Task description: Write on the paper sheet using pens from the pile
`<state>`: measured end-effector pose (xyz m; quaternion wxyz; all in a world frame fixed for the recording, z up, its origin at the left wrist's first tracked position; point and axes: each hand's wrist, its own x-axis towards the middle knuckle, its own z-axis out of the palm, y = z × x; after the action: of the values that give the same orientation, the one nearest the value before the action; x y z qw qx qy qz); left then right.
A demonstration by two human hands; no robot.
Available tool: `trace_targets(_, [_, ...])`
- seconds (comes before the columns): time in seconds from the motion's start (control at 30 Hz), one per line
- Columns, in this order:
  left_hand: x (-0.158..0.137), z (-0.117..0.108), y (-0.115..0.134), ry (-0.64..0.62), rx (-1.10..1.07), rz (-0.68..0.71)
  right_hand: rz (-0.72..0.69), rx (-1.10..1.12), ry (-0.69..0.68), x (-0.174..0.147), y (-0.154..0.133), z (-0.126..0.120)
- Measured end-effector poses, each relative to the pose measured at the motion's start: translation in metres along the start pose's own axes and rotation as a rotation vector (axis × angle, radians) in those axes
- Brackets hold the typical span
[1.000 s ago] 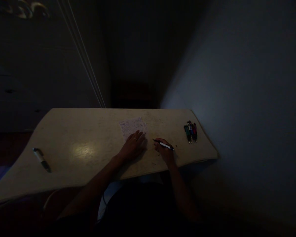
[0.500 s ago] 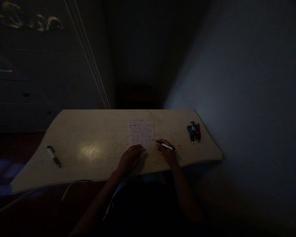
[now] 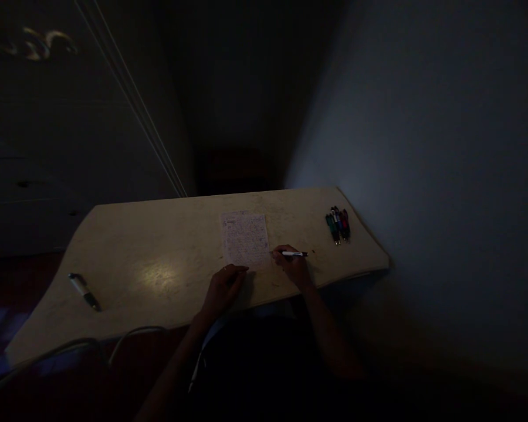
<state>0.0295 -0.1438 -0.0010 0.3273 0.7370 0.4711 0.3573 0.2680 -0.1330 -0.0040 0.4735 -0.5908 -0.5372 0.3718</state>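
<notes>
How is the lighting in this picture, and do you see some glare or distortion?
Head view: very dim, with the wall at right faintly bluish; head view: a pale glare patch left of the paper, on the tabletop; head view: the tabletop's front edge looks bowed, perhaps from a wide lens.

From my left hand, a wide bare stretch of tabletop runs leftward until the lone pen gets in the way. Ahead of it lies the written sheet, flat enough to pass over. Between my hands I have a small gap. My right hand, gripping the white pen, has room rightward, up to the bunched pens and, beyond, the wall
</notes>
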Motion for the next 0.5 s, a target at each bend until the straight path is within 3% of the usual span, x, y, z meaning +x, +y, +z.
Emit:
trace_targets(0.3, [-0.007,0.011,0.008,-0.163,0.419,0.182,-0.049,-0.056,-0.051,-0.004,-0.003,-0.002])
trace_targets(0.5, [-0.009,0.015,0.006,-0.149,0.467,0.184,-0.072,-0.110,-0.062,-0.004,-0.003,-0.002])
